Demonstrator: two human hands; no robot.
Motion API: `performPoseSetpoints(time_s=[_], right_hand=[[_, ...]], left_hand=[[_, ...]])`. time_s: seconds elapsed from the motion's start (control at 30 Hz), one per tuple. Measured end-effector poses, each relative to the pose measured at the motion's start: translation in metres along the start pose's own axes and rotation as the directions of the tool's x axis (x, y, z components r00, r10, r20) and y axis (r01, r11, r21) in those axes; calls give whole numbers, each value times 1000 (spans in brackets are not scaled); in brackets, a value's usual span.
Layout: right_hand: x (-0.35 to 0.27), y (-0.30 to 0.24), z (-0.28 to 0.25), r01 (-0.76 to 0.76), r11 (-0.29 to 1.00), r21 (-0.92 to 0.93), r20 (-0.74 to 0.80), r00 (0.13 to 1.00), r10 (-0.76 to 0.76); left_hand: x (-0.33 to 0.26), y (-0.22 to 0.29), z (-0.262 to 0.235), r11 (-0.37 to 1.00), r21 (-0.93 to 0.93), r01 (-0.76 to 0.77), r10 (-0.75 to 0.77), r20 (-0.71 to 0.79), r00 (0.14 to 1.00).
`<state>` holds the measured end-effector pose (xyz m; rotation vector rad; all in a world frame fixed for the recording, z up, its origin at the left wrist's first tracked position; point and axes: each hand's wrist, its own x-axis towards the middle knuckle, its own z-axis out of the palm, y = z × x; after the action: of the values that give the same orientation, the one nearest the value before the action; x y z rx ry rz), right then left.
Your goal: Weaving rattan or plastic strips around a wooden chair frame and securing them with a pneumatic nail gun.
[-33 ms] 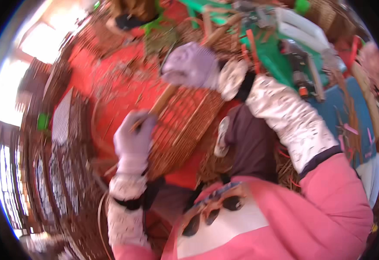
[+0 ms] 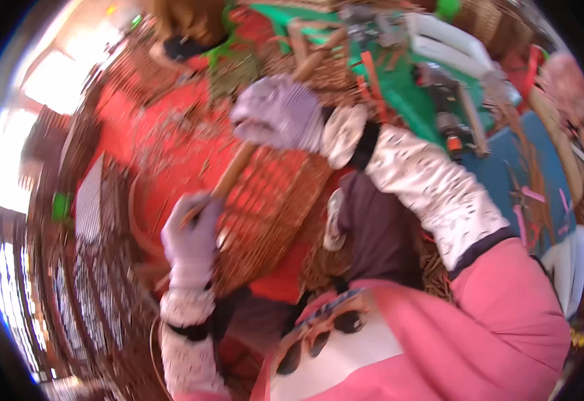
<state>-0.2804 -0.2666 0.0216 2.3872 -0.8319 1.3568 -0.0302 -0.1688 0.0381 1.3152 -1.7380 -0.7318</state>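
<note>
A brown woven wicker basket point(image 2: 275, 210) stands tilted over my lap, its open weave showing the red floor behind it. Along its upper left edge runs a light wooden rail point(image 2: 235, 170). My left hand point(image 2: 195, 230), in a lavender glove, is closed around the lower end of that rail. Something thin and brown shows between its fingers, too blurred to name. My right hand point(image 2: 278, 113), in a matching glove, is closed over the rail's upper end. Its fingertips are hidden from me.
A red sheet point(image 2: 151, 127) strewn with scraps covers the floor ahead. To the right, a power tool point(image 2: 447, 113) lies on green material, near a blue board point(image 2: 515, 180) with pink-handled tools. Stacked wickerwork point(image 2: 98, 287) lines the left side. Another person point(image 2: 191, 27) is at the far edge.
The whole view has shifted, so the scene sits a little farther left and lower. Both hands keep their hold on the rail, and the basket stays between them.
</note>
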Motion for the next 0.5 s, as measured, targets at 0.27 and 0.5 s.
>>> performPoseSetpoints(time_s=[0.27,0.5], right_hand=[[-126,80,-174,-680,347,-646,-172,572,802],[-176,119,-208,-595,132,-793,-50,280,959]], left_hand=[[30,-3,-16,985,-46,167,-164,70,984],[30,9,-23,926,-289,243,-228,85,970]])
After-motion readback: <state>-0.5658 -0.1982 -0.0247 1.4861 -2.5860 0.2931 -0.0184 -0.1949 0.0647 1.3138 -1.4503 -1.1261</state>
